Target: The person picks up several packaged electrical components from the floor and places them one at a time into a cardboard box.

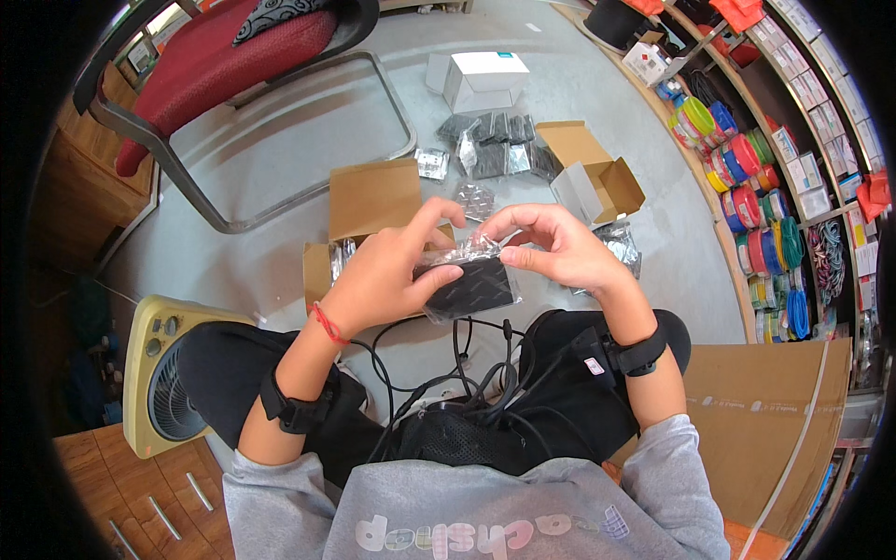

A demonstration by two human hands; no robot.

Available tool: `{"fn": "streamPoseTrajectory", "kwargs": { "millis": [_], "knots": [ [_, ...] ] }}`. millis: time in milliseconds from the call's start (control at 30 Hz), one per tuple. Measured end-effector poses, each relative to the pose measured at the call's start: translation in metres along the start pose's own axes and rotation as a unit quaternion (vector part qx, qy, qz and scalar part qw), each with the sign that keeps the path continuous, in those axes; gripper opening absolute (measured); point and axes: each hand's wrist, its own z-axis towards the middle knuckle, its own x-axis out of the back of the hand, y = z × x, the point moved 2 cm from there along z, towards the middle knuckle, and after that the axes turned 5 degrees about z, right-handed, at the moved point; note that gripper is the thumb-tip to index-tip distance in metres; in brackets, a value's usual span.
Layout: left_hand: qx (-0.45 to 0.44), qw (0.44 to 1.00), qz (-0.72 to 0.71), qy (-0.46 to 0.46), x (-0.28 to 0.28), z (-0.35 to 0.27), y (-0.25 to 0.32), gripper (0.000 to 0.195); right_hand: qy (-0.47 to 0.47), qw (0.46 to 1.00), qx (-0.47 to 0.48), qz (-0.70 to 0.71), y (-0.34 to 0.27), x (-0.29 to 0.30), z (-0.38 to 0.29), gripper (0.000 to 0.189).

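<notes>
A flat black item in a clear plastic bag (pixel 472 287) is held up between both hands, above my knees. My left hand (pixel 399 262) grips the bag's left side, its thumb lying over the front. The thumb and fingertips of my right hand (pixel 560 245) pinch the crinkled plastic along the top right edge. Behind my left hand stands an open brown cardboard box (pixel 374 196) with bagged pieces inside. Farther off, several black bagged pieces (pixel 493 157) lie in rows on the floor. One more bagged piece (pixel 476 201) lies just beyond my hands.
An open small carton (pixel 595 189) and a white box (pixel 486 80) stand on the floor. Black cables (pixel 483 395) cross my lap. A yellow fan heater (pixel 164 378) is at left, a red chair (pixel 231 70) at upper left, shelves with wire coils (pixel 742 203) at right.
</notes>
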Motion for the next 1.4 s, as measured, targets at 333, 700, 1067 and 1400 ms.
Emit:
{"fn": "streamPoseTrajectory", "kwargs": {
  "millis": [333, 700, 1067, 1400],
  "knots": [
    [0.017, 1.0, -0.021, 0.003, 0.0, 0.0, -0.01, 0.04, 0.045, 0.996, 0.028, -0.065, 0.0, -0.003, 0.002, 0.006],
    [0.095, 0.973, -0.206, 0.04, 0.017, 0.005, -0.024, 0.027, 0.268, 0.958, 0.102, -0.031, 0.004, 0.014, 0.0, 0.001],
    [0.03, 0.967, -0.242, 0.074, 0.011, 0.004, -0.024, 0.011, 0.261, 0.964, 0.048, -0.023, 0.003, 0.009, 0.0, 0.003],
    [0.054, 0.957, -0.28, 0.05, 0.018, 0.005, -0.021, 0.015, 0.216, 0.975, 0.02, 0.051, 0.003, 0.009, 0.003, 0.009]
  ]
}}
